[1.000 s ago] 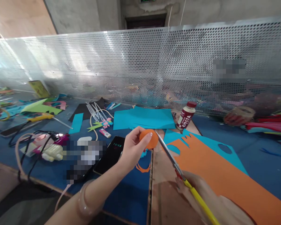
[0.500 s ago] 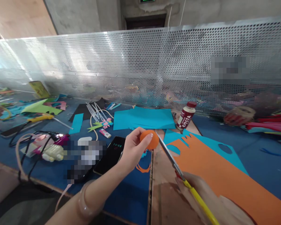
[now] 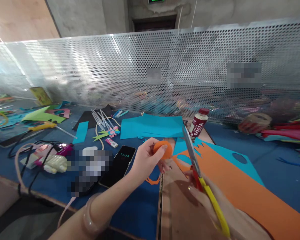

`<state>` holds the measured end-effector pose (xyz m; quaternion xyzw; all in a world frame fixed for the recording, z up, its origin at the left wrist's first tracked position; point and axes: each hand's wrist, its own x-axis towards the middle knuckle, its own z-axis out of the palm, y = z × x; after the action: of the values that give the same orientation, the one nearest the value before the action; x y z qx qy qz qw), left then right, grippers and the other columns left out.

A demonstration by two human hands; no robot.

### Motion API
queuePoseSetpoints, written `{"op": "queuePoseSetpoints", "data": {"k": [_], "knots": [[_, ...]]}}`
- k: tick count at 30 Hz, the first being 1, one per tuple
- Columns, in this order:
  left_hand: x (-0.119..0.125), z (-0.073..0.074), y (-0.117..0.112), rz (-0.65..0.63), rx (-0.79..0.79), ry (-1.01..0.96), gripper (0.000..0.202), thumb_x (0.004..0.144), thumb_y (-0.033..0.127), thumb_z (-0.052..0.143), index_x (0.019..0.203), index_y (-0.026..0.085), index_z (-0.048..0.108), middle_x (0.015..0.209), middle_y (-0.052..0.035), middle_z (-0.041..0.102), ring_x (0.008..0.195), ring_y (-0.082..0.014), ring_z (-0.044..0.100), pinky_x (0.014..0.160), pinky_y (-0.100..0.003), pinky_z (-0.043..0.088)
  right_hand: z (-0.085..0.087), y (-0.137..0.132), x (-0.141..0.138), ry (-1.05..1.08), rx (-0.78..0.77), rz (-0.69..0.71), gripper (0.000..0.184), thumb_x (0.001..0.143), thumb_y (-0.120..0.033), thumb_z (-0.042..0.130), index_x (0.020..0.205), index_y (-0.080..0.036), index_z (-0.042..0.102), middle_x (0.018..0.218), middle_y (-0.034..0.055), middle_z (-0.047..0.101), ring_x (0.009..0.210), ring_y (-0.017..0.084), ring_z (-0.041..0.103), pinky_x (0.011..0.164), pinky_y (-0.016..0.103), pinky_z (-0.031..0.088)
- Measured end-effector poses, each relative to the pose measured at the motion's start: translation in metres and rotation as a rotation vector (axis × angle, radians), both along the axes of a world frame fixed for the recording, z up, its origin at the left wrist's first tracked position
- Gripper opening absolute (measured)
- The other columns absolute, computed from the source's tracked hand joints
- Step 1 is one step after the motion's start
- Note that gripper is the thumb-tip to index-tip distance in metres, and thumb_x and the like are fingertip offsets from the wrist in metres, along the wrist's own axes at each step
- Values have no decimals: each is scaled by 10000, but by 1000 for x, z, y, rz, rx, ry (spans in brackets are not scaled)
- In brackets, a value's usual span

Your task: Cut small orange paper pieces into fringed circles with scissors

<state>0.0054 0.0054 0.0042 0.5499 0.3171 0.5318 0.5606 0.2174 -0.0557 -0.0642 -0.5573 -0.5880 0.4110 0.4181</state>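
Observation:
My left hand (image 3: 145,161) pinches a small round orange paper cut-out (image 3: 163,149) above the table's seam, thumb on its front. My right hand (image 3: 215,203) grips yellow-handled scissors (image 3: 193,160); their blades point up and away, clear of the cut-out, to its right. Below the blades lies a large orange sheet (image 3: 235,190) on top of a cut turquoise sheet (image 3: 215,150). A thin orange scrap (image 3: 152,180) rests on the blue mat under my left hand.
A black phone (image 3: 118,165), a Costa bottle (image 3: 198,123), turquoise sheets (image 3: 152,126), a glue gun (image 3: 43,125), cables, sticks and paper scraps cover the blue mat. A perforated metal screen (image 3: 115,73) runs along the back. Coloured sheets and a tape roll (image 3: 256,121) lie at the right.
The scissors have swung away from the orange cut-out, up and to the right, with my right hand rising. My left hand with the cut-out has dropped slightly and tilted.

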Motion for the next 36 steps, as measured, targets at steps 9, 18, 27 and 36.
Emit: {"op": "queuePoseSetpoints", "data": {"k": [9,18,27,36], "knots": [[2,1,-2,30,25,53,266,820,385,658,758,170,514,527,68,538,357,-28,435,353,-134,339,4,0,1,-136,142,125,281,852,-410,594,1081,-256,542,985,49,634,895,217,630,828,339,523],[10,-2,-17,-56,39,60,401,862,499,553,655,156,562,505,-7,604,389,-75,506,387,-177,384,29,-11,-25,-13,58,141,231,881,-447,519,843,-221,547,750,4,579,720,185,575,685,285,498],[11,-6,-19,-57,91,121,405,926,451,466,656,158,536,512,-7,594,429,-80,505,449,-191,394,19,-12,-24,-77,90,51,340,818,-534,563,717,-210,559,659,2,537,605,166,501,554,275,433],[10,-10,-18,-26,83,134,348,928,456,466,755,166,549,540,1,617,426,-89,521,446,-197,413,26,-17,-32,-25,74,8,287,805,-464,587,691,-205,536,648,-15,490,600,146,454,552,264,408]]}}
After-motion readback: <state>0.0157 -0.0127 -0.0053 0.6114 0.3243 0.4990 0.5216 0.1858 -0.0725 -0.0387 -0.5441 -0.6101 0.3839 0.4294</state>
